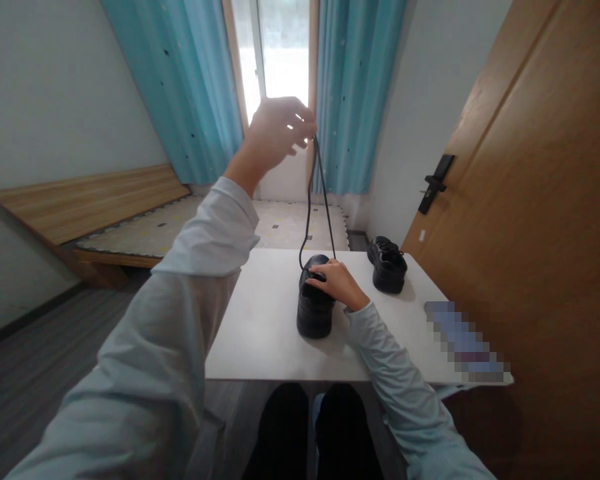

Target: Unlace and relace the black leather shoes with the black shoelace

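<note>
My left hand (281,131) is raised high above the table, its fingers pinched on a black shoelace (325,193). Two strands of the lace hang from it down to a black shoe (315,319). This shoe stands upright on the white table, its heel towards me. Against the upper of the shoe, near the laces, my right hand (339,283) is closed, thumb and forefinger at the shoe's opening. The right hand's other fingers are partly hidden. A second black shoe (389,267) stands apart at the far right of the table, with its lace in it.
The white table (260,333) ends just before my knees. A blurred-out flat item (463,340) lies at its right edge. Beyond the table is a bed with a bare mattress (275,223); a wooden door (545,200) is close on the right.
</note>
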### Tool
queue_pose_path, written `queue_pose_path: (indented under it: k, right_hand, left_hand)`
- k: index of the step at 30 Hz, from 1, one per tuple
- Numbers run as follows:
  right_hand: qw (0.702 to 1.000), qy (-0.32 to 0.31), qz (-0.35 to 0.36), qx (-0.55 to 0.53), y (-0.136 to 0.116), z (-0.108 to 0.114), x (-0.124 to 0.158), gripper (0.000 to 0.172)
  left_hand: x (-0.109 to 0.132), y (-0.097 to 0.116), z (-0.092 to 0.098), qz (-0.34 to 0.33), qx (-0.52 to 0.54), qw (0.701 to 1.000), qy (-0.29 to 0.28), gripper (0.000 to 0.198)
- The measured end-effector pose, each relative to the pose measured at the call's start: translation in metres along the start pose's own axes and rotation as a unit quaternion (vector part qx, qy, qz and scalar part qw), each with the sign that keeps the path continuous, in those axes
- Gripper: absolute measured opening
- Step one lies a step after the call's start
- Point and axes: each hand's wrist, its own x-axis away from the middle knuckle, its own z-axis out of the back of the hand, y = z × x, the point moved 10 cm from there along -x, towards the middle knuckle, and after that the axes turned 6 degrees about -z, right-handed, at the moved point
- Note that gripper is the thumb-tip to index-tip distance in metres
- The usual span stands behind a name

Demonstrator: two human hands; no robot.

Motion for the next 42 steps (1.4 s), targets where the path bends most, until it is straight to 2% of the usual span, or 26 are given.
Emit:
queue_pose_path:
  k: [3,7,10,14,18,23,28,30,32,36,39,42]
  right_hand:
    - [1.000,-0.002,0.001,-0.002,0.000,0.000,0.001,0.034]
    - [1.000,-0.003,-0.001,-0.006,0.000,0.000,0.002,0.034]
    - [1.000,-0.005,-0.006,-0.009,0.000,0.000,0.002,0.033]
    - [1.000,-0.005,-0.005,-0.005,-0.001,0.001,0.004,0.032]
    - [1.000,0.004,0.010,-0.019,-0.004,0.001,0.004,0.033]
    - [0.995,0.041,0.039,-0.085,-0.010,0.004,0.002,0.033]
    - [0.985,0.077,0.043,-0.150,-0.008,0.013,0.000,0.022]
    - [0.986,0.088,0.043,-0.133,-0.006,0.016,0.000,0.015]
    - [0.988,0.102,0.028,-0.115,-0.002,0.020,0.000,0.012]
    - [0.979,0.142,-0.025,-0.147,0.014,0.029,0.000,0.006]
    - [0.972,0.163,-0.052,-0.162,0.026,0.031,0.000,0.008]
    - [0.978,0.144,-0.063,-0.141,0.031,0.024,-0.003,0.012]
  left_hand:
    - [-0.008,0.015,0.009,-0.041,0.009,0.999,0.008,0.004]
    - [-0.016,0.027,0.014,-0.044,-0.024,0.999,0.002,0.009]
    - [-0.019,0.028,0.013,-0.047,-0.030,0.998,-0.008,0.003]
    - [-0.022,0.028,0.007,-0.062,-0.004,0.998,-0.012,0.006]
    - [-0.022,0.027,-0.008,-0.031,0.037,0.999,-0.014,0.006]
    - [-0.020,0.037,-0.029,-0.001,0.067,0.997,-0.029,0.005]
    - [-0.017,0.037,-0.024,-0.001,0.063,0.998,0.004,0.006]
    - [-0.012,0.029,-0.020,0.017,0.030,0.999,0.007,0.005]
    - [-0.006,0.015,-0.015,0.056,-0.050,0.997,-0.006,0.007]
    - [0.014,-0.021,0.000,0.106,-0.256,0.960,-0.032,0.016]
    - [0.036,-0.052,0.011,0.113,-0.295,0.949,-0.018,0.007]
    - [0.066,-0.085,0.011,0.126,-0.322,0.938,-0.021,0.004]
